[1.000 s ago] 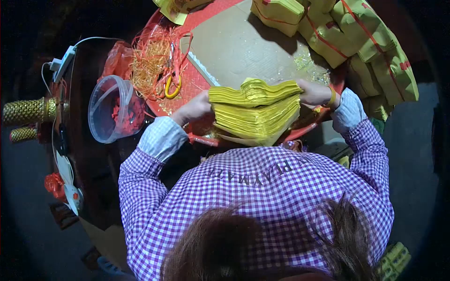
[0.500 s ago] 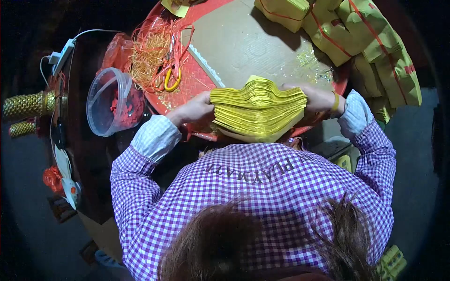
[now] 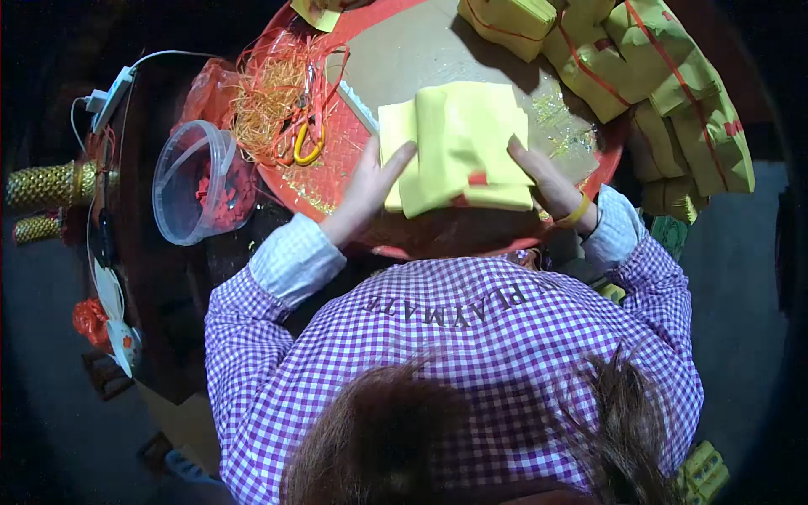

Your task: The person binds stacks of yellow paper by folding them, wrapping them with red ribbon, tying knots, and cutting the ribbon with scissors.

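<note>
A stack of yellow paper (image 3: pixel 463 143) is held over the near part of the round red table, its broad face turned up and a small red mark near its lower edge. At its left side my left hand (image 3: pixel 374 181) grips it, thumb on top. My right hand (image 3: pixel 543 177), with a yellow band at the wrist, clasps the opposite side, thumb also on the upper face. The fingers of both hands are partly hidden under the stack.
Bundles of yellow paper tied with red string (image 3: pixel 673 76) are piled at the right rear. Yellow-handled scissors (image 3: pixel 310 145) and tangled orange strips (image 3: pixel 269 105) lie on the red table (image 3: pixel 286 181). A clear plastic tub (image 3: pixel 189 189) with red bits stands left; a grey board (image 3: pixel 404 55) covers the table's middle.
The paper stack, earlier bent with its fanned edges toward me, now lies flatter with its broad face up. Both hands have moved slightly closer together.
</note>
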Tool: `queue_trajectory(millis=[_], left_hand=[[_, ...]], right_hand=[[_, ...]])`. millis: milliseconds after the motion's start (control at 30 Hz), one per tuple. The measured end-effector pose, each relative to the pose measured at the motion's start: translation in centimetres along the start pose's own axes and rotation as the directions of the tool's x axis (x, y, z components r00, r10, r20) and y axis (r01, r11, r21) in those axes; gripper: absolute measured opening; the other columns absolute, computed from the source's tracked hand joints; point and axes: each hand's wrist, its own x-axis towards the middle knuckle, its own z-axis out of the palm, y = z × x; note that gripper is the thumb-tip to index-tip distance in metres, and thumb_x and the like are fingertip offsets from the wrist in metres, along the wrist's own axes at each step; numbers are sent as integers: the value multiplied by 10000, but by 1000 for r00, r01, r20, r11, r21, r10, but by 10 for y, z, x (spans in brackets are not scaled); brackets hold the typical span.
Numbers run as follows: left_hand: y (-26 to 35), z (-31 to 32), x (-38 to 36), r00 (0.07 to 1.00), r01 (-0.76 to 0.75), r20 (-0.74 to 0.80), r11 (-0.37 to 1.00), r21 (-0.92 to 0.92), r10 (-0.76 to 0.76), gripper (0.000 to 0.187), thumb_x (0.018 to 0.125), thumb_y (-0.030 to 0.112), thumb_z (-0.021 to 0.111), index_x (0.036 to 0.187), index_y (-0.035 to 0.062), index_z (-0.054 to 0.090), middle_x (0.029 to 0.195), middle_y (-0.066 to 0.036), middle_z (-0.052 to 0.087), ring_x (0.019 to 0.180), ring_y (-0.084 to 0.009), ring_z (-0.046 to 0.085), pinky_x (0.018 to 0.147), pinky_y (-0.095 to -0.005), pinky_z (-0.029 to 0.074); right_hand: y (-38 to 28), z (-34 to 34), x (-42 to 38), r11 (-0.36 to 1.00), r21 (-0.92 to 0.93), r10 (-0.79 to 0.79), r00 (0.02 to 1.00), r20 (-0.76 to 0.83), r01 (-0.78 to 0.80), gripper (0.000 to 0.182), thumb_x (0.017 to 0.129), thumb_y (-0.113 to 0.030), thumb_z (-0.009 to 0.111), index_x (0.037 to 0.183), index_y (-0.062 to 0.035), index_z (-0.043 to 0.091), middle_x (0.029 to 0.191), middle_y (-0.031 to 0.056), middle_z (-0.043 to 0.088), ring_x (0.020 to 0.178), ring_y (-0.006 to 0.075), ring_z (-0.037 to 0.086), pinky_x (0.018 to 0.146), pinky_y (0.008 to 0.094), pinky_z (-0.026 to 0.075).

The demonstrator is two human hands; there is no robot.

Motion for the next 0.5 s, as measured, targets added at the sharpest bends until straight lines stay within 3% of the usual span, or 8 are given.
queue_trajectory(millis=[167, 300, 500], left_hand=[[-7, -6, 21, 992, 66, 124, 971, -229, -38, 718, 838, 389, 607, 1329, -3, 260, 1155, -228, 501, 984, -267, 576, 818, -329, 491], [14, 5, -3, 997, -39, 44, 936, -350, 58, 601, 865, 266, 602, 1330, 36, 297, 1160, -165, 502, 1044, -222, 532, 860, -302, 460], [21, 6, 5, 984, -178, -21, 952, -247, 178, 651, 852, 237, 614, 1358, 50, 250, 1209, -168, 473, 1076, -229, 517, 899, -305, 438]], right_hand=[[5, 6, 2, 978, 154, -167, 975, 147, 144, 610, 812, -246, 652, 1275, 27, 363, 1105, 170, 545, 948, 154, 570, 791, 252, 481], [19, 4, 9, 958, -199, -217, 975, -41, 205, 657, 814, -206, 641, 1326, 12, 292, 1155, 174, 511, 1005, 197, 550, 807, 266, 480], [1, 10, 12, 877, -173, -470, 876, -106, 449, 706, 780, -186, 670, 1327, 33, 280, 1224, 195, 469, 1080, 234, 500, 923, 342, 411]])
